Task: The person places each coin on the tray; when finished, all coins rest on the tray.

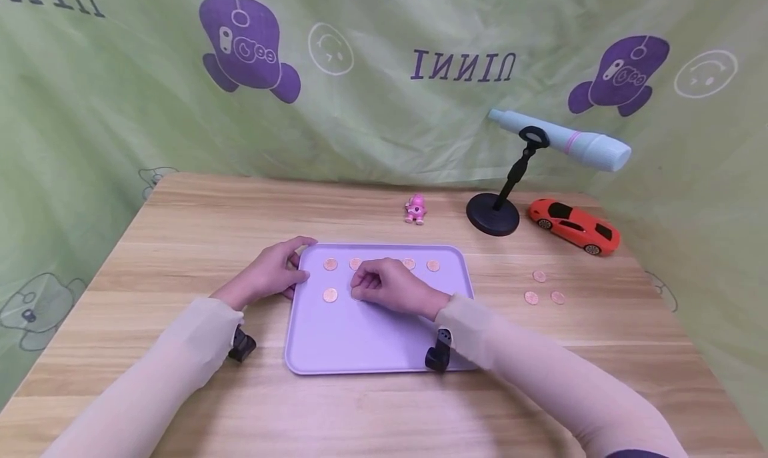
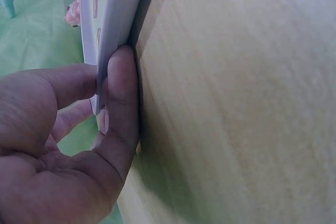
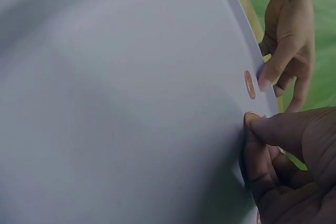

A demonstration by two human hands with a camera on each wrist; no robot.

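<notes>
A lilac tray (image 1: 372, 351) lies on the wooden table. My left hand (image 1: 273, 271) grips its left edge near the upper corner; in the left wrist view the thumb (image 2: 79, 83) is over the rim and a finger is underneath. Between thumb and index finger, my right hand (image 1: 393, 288) pinches a copper coin (image 3: 251, 116) close over the tray's surface. Left of that lies another coin (image 1: 330, 295). Along the tray's far side runs a row of several coins, among them a coin (image 1: 331, 264) at the left and a coin (image 1: 433, 265) at the right; my right hand hides part of this row.
Three loose coins (image 1: 531, 298) lie on the table (image 1: 576, 338) right of the tray. Behind the tray stands a small pink figure (image 1: 415, 209). A light-blue toy microphone (image 1: 564, 137) sits on a black stand (image 1: 493, 214), beside a red toy car (image 1: 574, 226). A green printed cloth hangs behind.
</notes>
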